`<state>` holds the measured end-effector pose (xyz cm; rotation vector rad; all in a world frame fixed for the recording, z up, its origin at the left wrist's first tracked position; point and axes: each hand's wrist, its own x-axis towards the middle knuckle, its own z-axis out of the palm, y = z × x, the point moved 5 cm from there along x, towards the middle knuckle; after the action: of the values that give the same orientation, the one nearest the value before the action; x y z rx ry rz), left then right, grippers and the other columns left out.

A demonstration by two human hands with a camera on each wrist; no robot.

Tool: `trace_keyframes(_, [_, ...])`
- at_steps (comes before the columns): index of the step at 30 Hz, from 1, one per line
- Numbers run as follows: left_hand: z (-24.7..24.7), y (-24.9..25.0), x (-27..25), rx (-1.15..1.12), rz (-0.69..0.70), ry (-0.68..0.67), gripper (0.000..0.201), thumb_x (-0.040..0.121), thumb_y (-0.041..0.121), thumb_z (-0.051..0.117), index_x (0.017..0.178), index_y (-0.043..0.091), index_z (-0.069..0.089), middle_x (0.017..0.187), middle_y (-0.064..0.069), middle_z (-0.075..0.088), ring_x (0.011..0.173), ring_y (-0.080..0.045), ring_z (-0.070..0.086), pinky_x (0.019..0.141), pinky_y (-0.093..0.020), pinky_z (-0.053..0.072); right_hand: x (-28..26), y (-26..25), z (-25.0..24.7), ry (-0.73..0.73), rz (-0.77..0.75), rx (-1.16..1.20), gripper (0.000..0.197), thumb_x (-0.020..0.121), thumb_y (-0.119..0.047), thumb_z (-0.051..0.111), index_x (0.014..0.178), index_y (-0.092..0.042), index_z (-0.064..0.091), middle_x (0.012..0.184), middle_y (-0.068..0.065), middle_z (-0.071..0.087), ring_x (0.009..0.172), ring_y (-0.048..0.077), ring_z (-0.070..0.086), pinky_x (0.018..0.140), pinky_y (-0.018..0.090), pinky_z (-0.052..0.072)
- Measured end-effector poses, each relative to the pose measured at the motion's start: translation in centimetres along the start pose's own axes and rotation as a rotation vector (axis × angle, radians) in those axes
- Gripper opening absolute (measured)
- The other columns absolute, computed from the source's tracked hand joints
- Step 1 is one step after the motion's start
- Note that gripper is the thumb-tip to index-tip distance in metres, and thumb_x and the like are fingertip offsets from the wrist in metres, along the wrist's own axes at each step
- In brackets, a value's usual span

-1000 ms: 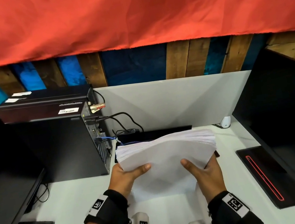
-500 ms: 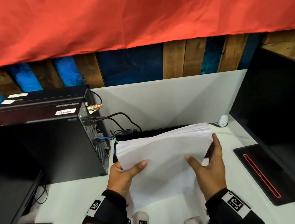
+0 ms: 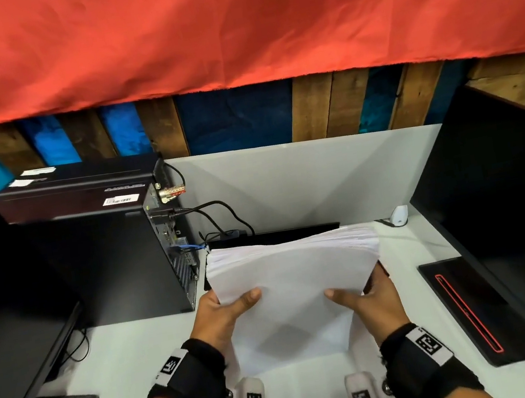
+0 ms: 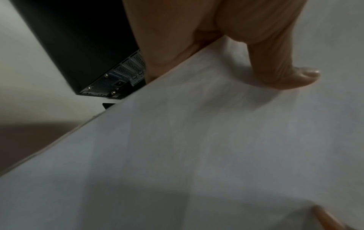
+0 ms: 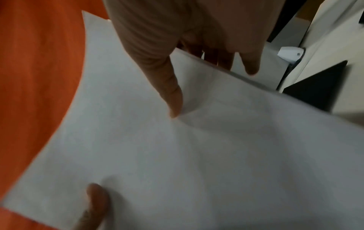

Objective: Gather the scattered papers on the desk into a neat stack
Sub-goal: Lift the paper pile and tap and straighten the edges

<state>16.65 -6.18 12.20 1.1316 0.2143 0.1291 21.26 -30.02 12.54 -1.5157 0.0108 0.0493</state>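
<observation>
A thick stack of white papers (image 3: 294, 283) stands on its lower edge on the white desk (image 3: 127, 357), tilted toward me, with its top edges fanned slightly. My left hand (image 3: 228, 312) grips the stack's left side, thumb (image 4: 291, 77) pressed on the front sheet (image 4: 197, 147). My right hand (image 3: 368, 299) grips the right side, thumb (image 5: 171, 96) on the front sheet (image 5: 197, 147) and fingers behind. The fingers behind the stack are mostly hidden.
A black computer tower (image 3: 100, 257) with cables stands just left of the stack. Black monitors (image 3: 513, 209) flank the desk on both sides, with red-lined bases (image 3: 474, 309). A small white device (image 3: 399, 216) sits at the back right. A white partition (image 3: 304, 185) closes the back.
The stack has stayed upright in both hands. My right fingers, stretched up along the right edge half a second ago, have come back down behind the papers.
</observation>
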Motion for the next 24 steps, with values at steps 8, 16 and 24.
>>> trace_keyframes(8, [-0.9, -1.5, -0.7, 0.19, 0.014, 0.117, 0.03, 0.082, -0.013, 0.06, 0.101, 0.011, 0.064, 0.082, 0.005, 0.076, 0.079, -0.014, 0.072, 0.06, -0.016, 0.054, -0.9, 0.6, 0.7, 0.061, 0.002, 0.103, 0.032, 0.082, 0.008, 0.064, 0.108, -0.011, 0.063, 0.096, 0.0, 0.071, 0.078, 0.004, 0.07, 0.064, 0.012, 0.053])
trace_keyframes(16, [-0.5, -0.4, -0.6, 0.304, 0.114, 0.151, 0.047, 0.083, -0.006, 0.064, 0.123, 0.015, 0.052, 0.107, 0.001, 0.068, 0.1, -0.014, 0.066, 0.072, -0.017, 0.055, -0.7, -0.4, 0.7, 0.11, -0.098, 0.017, 0.034, 0.085, -0.004, 0.065, 0.115, -0.018, 0.059, 0.104, -0.008, 0.068, 0.09, -0.005, 0.066, 0.071, 0.008, 0.052])
trace_keyframes(24, [0.8, 2.6, -0.6, 0.285, 0.273, 0.187, 0.05, 0.081, 0.014, 0.069, 0.129, 0.015, 0.051, 0.119, -0.002, 0.067, 0.108, -0.014, 0.064, 0.09, -0.028, 0.054, -1.3, -2.3, 1.5, 0.134, -0.215, 0.094, 0.037, 0.088, -0.008, 0.062, 0.123, -0.018, 0.056, 0.115, -0.005, 0.067, 0.103, 0.003, 0.064, 0.087, 0.015, 0.051])
